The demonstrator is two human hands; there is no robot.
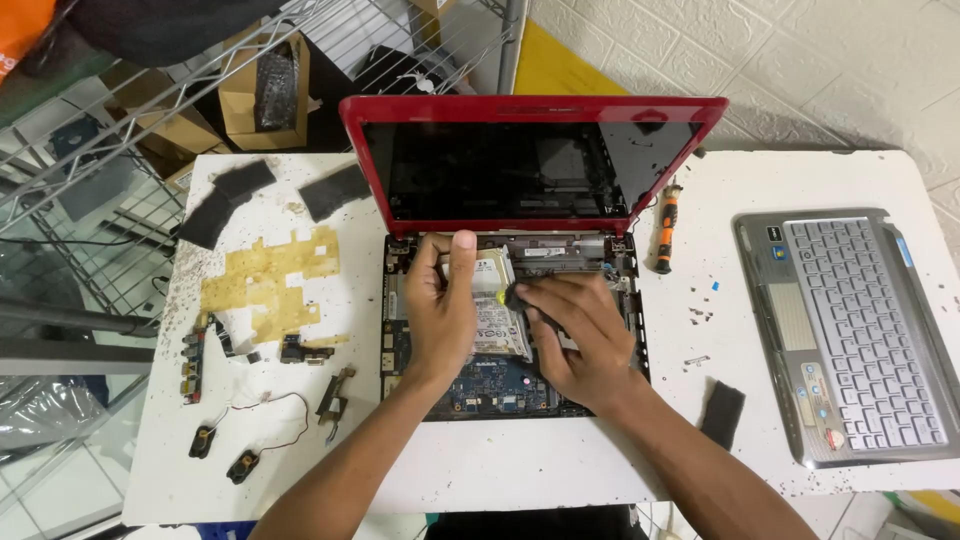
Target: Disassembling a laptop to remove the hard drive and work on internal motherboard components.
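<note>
A red laptop (530, 112) stands open on the white table (480, 470), its keyboard cover off and the circuit board (495, 385) bare. My left hand (440, 300) rests on the left side of the silver hard drive (497, 318), thumb up at the hinge edge. My right hand (585, 335) grips a small black tool with a yellow tip (510, 296) and presses it against the drive's upper right part. Both hands hide much of the drive.
The removed silver keyboard cover (850, 335) lies at the right. An orange screwdriver (666, 232) lies beside the screen. Black foam pads (335, 190), yellow film (268, 280), small boards, two little speakers (222, 452) and loose screws (697, 316) lie around. A wire rack (150, 110) stands at the left.
</note>
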